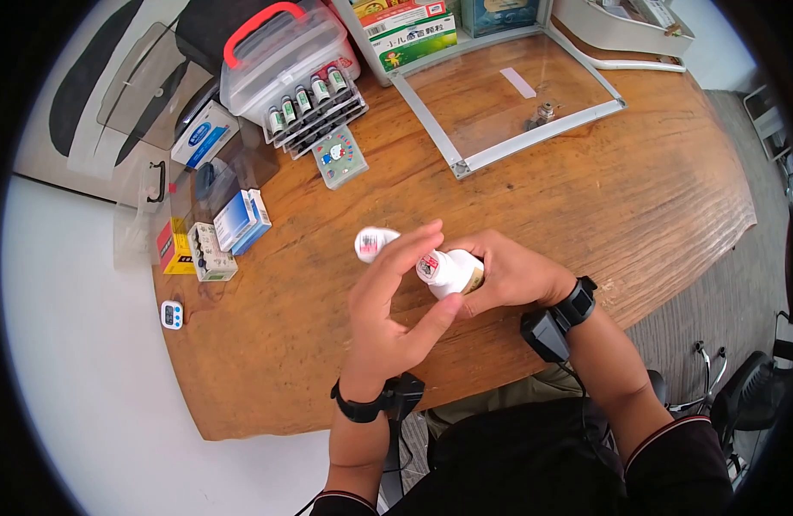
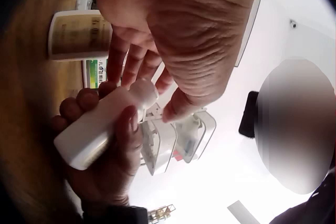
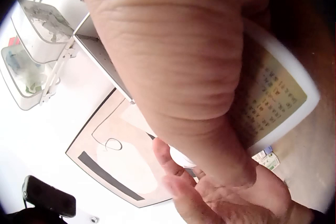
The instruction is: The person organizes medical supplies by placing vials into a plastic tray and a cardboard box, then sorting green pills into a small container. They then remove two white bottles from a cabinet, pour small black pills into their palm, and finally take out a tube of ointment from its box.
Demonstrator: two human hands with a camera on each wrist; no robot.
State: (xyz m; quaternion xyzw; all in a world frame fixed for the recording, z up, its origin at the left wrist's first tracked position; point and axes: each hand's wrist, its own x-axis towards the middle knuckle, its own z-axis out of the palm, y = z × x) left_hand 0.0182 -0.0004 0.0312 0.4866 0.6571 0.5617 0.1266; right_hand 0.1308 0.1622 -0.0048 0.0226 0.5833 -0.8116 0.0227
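My right hand (image 1: 521, 273) grips a white plastic bottle (image 1: 452, 279) over the wooden table, with its cap end tilted toward the left. The cap (image 1: 428, 267), with a red and black print on top, sits on the bottle's neck. Around the cap, my left hand (image 1: 383, 314) is spread, thumb on the near side and straight fingers on the far side. In the left wrist view, a gap shows between the left thumb and the cap. A gold label with small print (image 3: 273, 95) shows on the held bottle. Just beyond the left fingers stands a second white bottle (image 1: 370, 244).
A clear case with a red handle (image 1: 263, 34) stands at the back left, with small vials (image 1: 303, 99) racked before it. A patterned flat case (image 1: 339, 156) lies nearby. Medicine boxes (image 1: 241, 219) and a timer (image 1: 172, 315) are left. A framed clear door (image 1: 508, 103) lies behind.
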